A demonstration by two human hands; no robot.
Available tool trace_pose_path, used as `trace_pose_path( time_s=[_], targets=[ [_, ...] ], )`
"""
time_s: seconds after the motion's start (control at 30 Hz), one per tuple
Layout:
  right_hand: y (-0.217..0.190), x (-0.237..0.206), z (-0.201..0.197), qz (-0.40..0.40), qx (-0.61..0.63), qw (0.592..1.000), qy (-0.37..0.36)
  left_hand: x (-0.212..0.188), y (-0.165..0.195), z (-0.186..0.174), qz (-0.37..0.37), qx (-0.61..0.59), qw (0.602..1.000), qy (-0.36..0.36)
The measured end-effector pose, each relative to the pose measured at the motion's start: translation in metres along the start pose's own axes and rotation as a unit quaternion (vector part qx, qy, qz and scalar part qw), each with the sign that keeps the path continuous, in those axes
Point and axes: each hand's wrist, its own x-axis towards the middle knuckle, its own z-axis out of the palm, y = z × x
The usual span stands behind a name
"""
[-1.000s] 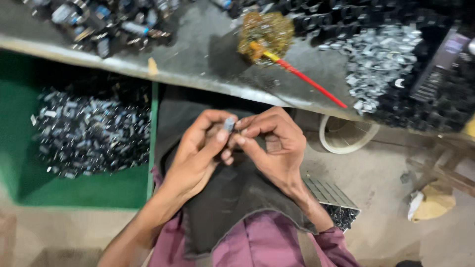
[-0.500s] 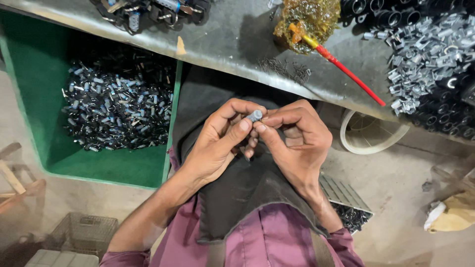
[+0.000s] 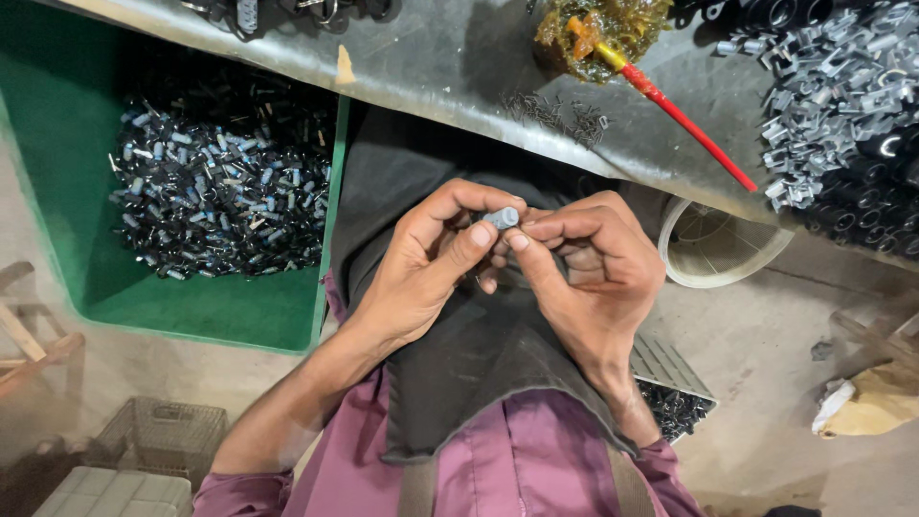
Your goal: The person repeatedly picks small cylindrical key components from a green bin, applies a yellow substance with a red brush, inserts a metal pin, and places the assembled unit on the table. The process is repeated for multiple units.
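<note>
Grey bench (image 3: 459,67) above, green bin (image 3: 57,163) of small metal parts at left; small grey part (image 3: 501,217) pinched between left hand (image 3: 421,268) and right hand (image 3: 593,278) fingertips, over dark lap cloth (image 3: 479,354); slip risk judged high; tiny part, fingertip-only hold; could be lost on floor.

A grey metal bench (image 3: 450,67) runs across the top, scuffed and dull. Under it at left sits a green bin (image 3: 57,144), its inside in shadow. The floor (image 3: 766,383) is bare, dusty concrete. A wire basket (image 3: 158,436) rests low left, near a wooden frame (image 3: 29,335). A round white tub (image 3: 718,254) stands by the bench edge.
</note>
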Motion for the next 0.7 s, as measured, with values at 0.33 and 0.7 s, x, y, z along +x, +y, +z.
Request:
trace_pose_path(
  time_s=[0.33,0.7],
  targets=[
    [0.027,0.001,-0.017,0.101,0.272,0.955,-0.059,0.004,0.007,-0.004,-0.039,0.001,0.999,-0.035],
    [0.047,0.063,-0.051,-0.022,0.159,0.967,0.197,0.031,0.037,-0.006,0.12,0.126,0.984,0.029]
  ],
)
